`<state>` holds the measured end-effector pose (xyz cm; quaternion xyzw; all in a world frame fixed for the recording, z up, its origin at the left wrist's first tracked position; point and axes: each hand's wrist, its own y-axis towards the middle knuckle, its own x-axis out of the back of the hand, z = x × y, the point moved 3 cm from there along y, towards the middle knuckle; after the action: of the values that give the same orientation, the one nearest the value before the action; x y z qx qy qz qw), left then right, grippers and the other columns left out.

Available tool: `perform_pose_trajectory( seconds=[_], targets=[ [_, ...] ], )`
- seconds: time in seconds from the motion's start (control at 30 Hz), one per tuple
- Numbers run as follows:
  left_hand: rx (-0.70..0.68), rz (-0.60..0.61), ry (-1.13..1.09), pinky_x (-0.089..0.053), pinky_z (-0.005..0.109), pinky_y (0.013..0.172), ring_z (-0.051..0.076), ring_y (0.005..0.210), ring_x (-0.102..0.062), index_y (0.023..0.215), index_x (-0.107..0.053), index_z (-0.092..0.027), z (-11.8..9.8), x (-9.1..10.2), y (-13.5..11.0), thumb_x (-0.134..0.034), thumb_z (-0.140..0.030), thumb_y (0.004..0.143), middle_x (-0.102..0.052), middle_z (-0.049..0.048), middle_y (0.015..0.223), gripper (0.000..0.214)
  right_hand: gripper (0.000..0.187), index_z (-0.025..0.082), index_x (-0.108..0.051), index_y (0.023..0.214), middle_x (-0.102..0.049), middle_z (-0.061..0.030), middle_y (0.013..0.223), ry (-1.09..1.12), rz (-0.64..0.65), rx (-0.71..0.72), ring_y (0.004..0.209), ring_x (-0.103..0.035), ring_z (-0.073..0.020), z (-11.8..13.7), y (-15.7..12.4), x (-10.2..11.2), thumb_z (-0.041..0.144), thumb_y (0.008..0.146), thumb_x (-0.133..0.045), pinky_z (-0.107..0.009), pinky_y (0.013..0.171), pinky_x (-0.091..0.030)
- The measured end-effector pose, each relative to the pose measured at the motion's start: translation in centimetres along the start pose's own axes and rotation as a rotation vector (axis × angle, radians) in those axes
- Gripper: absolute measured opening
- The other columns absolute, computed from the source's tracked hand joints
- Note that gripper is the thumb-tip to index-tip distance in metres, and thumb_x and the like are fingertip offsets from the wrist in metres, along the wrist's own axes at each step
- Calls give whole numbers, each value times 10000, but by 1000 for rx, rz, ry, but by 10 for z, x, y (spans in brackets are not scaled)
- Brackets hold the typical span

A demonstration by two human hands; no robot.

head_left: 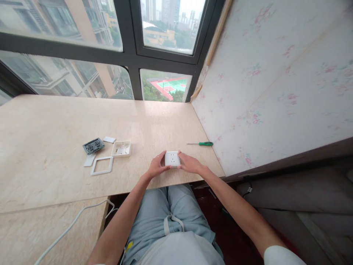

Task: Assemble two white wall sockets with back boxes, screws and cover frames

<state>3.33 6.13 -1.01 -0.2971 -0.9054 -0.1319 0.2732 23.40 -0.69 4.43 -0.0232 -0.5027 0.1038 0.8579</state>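
Note:
A white wall socket with slotted holes lies face up near the front edge of the stone-topped ledge. My left hand grips its left side, thumb at the near edge and a finger at the far corner. On the opposite side my right hand holds it the same way, fingers closed against the casing. To the right, beyond my right hand, rests a screwdriver with a green handle, its shaft pointing left.
Left of the socket lie a white back box, a white frame, a dark grey socket module and two small white plates. A white cable crosses the lower left. The papered wall bounds the right, windows the back.

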Motion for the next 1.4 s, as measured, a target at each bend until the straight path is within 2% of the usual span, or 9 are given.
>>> perform_pose_trajectory(
  seconds=[0.13,0.23,0.33,0.47,0.63,0.8,1.0,1.17,1.4],
  targets=[
    [-16,-36,18,-415,491,1077,335,1287,-528,1444,-384,-180,-1,-1,-2,-782,-533,662,-525,166,1425,946,715,184,-389,1475,-383,-151,1547,100,-47,42,1421,-389,-295,-11,-7,-13,276,822,-665,-499,1139,-349],
    [-34,-83,43,-428,494,1063,336,1275,-539,1425,-406,-195,-1,-4,-3,-806,-493,641,-540,158,1410,929,680,220,-352,1502,-414,-128,1532,166,-116,35,1426,-382,-286,-17,-13,-26,291,873,-601,-563,1166,-270],
    [-34,-141,54,-458,485,1028,331,1226,-575,1405,-425,-205,0,-7,-5,-811,-437,638,-566,146,1376,889,649,223,-343,1509,-443,-126,1515,224,-208,6,1409,-410,-279,-22,-20,-37,321,907,-563,-568,1184,-229],
    [-19,-199,34,-477,474,998,320,1183,-595,1435,-374,-201,-2,-14,-10,-812,-385,636,-565,146,1356,930,587,228,-414,1475,-526,-126,1452,282,-327,-41,1359,-473,-277,-23,-32,-45,349,917,-552,-540,1168,-289],
    [-18,-234,-68,-505,438,961,296,1157,-602,1478,-298,-205,-15,-32,-8,-820,-381,646,-559,142,1338,997,498,205,-558,1362,-626,-124,1330,414,-495,-128,1260,-560,-275,-26,-50,-43,381,897,-571,-471,1087,-422],
    [-22,-229,-120,-481,450,998,295,1187,-580,1486,-280,-209,-38,-67,17,-822,-414,655,-553,142,1339,1013,478,178,-612,1278,-646,-143,1298,495,-692,-332,1230,-586,-287,-51,-77,-36,438,879,-569,-477,1067,-438],
    [-28,-99,-67,-418,484,1065,318,1268,-524,1486,-270,-194,-74,-118,60,-840,-380,625,-523,161,1394,1049,397,153,-614,1188,-674,-166,1221,505,-948,-474,1154,-624,-285,-91,-118,-36,382,872,-543,-499,1029,-461],
    [-27,-9,-2,-400,460,1083,315,1314,-486,1479,-280,-179,-102,-149,90,-828,-380,649,-488,167,1441,1015,301,156,-651,1092,-699,-158,1095,472,-945,-456,1011,-658,-280,-104,-131,-39,315,870,-525,-495,933,-517],
    [-57,24,83,-365,457,1084,313,1321,-486,1454,-337,-171,-122,-167,114,-793,-390,694,-506,156,1440,913,241,181,-678,1018,-705,-126,1008,363,-902,-377,945,-633,-263,-105,-119,-30,248,870,-499,-446,864,-531]
  ],
)
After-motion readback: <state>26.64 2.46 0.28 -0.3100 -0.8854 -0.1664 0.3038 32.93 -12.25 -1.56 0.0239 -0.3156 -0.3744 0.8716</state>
